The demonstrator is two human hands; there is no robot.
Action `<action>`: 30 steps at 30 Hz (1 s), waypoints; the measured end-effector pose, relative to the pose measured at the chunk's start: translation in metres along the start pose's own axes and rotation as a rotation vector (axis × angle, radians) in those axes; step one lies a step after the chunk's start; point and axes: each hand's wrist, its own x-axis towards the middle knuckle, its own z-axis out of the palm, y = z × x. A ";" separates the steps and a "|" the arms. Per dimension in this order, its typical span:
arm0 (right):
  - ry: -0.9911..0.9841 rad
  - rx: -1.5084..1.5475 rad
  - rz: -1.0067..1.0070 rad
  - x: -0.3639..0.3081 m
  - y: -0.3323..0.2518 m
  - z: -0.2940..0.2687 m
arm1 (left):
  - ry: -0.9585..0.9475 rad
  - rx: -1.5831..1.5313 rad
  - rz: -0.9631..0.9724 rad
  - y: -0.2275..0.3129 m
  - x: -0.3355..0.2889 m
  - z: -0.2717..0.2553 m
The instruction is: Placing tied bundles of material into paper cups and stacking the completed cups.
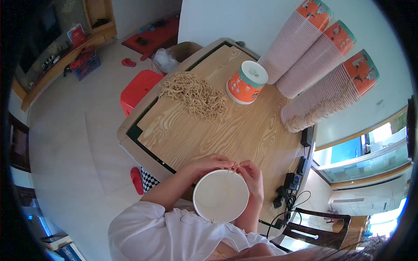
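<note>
A white round paper tub (221, 195) rests between my forearms, close against my chest, and its wide end faces up. A thin tan string (228, 185) runs across that white round end. At its far edge, my left hand (213, 162) and my right hand (253, 177) meet, fingertips pinched together on the string. What the fingertips do with it in detail is too small to see. Beyond my hands, a loose tangled heap of tan string (196, 96) lies on the wooden table (183, 139). An orange and green paper tub (246, 82) stands right of the heap.
Three tall leaning stacks of nested tubs (333, 93) line the table's far right, with strings draped along the nearest. Black power adapters and cables (287, 193) crowd the right edge. A red stool (141, 89) stands left of the table, and a dark wooden chair (320, 228) at lower right.
</note>
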 end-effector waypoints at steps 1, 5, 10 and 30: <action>0.022 -0.027 -0.013 -0.002 0.000 -0.001 | 0.001 -0.002 -0.002 0.001 -0.002 0.002; 0.042 -0.065 -0.042 -0.005 0.005 -0.006 | 0.049 0.029 -0.014 0.002 -0.004 0.002; 0.053 -0.111 -0.129 -0.005 0.006 -0.008 | 0.066 0.101 0.000 0.005 -0.002 0.000; 0.063 -0.183 -0.119 -0.003 -0.001 -0.009 | 0.072 0.172 -0.034 0.003 0.014 -0.005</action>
